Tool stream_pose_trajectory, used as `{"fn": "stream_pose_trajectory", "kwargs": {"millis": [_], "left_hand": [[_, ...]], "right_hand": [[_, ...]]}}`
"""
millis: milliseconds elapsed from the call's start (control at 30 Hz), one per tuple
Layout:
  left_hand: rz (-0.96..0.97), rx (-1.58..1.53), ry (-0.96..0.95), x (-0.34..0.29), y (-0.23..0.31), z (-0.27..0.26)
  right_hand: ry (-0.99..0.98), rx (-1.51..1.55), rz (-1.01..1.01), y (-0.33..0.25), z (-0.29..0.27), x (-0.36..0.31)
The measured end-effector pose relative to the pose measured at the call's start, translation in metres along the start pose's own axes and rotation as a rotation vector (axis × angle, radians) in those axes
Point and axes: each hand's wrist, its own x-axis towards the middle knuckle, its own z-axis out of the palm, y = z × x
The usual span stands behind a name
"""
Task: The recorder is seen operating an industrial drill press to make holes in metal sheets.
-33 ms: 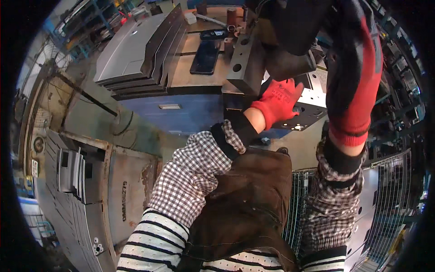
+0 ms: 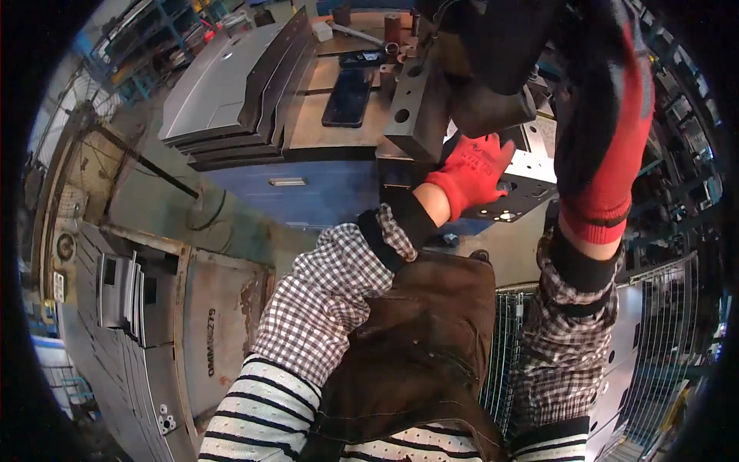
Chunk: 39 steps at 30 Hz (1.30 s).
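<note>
My left hand (image 2: 479, 171), in a red glove with dark fingertips, is closed at the near edge of a light metal plate (image 2: 531, 165) with several holes. Its fingers are partly hidden. A dark rounded machine part (image 2: 493, 114) hangs just above that hand, beside a thick steel block (image 2: 416, 108) with round holes. My right hand (image 2: 608, 115), in a red and black glove, is raised at the upper right next to a large black machine body (image 2: 512, 42). Its fingers are lost in the dark, so what they touch cannot be seen.
Bent grey sheet-metal parts (image 2: 223, 85) are stacked on the bench's left, beside a phone (image 2: 348, 98). Blue drawers (image 2: 308, 192) sit below. A metal crate (image 2: 219, 323) with sheet parts stands lower left. A wire rack (image 2: 662, 323) is on the right.
My right glove has shifted very slightly to the right. My left hand and the plate look the same.
</note>
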Motion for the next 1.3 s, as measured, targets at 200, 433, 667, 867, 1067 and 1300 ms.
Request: {"fn": "stream_pose_trajectory", "kwargs": {"millis": [200,433,667,867,1067,1300], "left_hand": [[0.053,-0.075,0.275,0.0,-0.005,0.024],[0.012,0.02,-0.028,-0.005,0.0,-0.005],[0.029,-0.059,0.016,-0.001,-0.003,-0.002],[0.036,-0.064,0.022,-0.001,-0.003,-0.003],[0.031,-0.013,0.068,-0.005,-0.006,0.003],[-0.068,0.036,-0.041,0.008,0.005,-0.002]], "right_hand": [[0.066,-0.003,-0.043,0.004,0.001,-0.002],[0.009,-0.059,-0.119,0.006,0.018,0.014],[-0.203,-0.225,-0.276,-0.021,-0.002,0.063],[-0.485,-0.438,-0.387,-0.034,-0.036,0.088],[-0.567,-0.542,-0.447,-0.026,-0.054,0.092],[-0.313,-0.512,-0.391,-0.008,-0.081,0.095]]}}
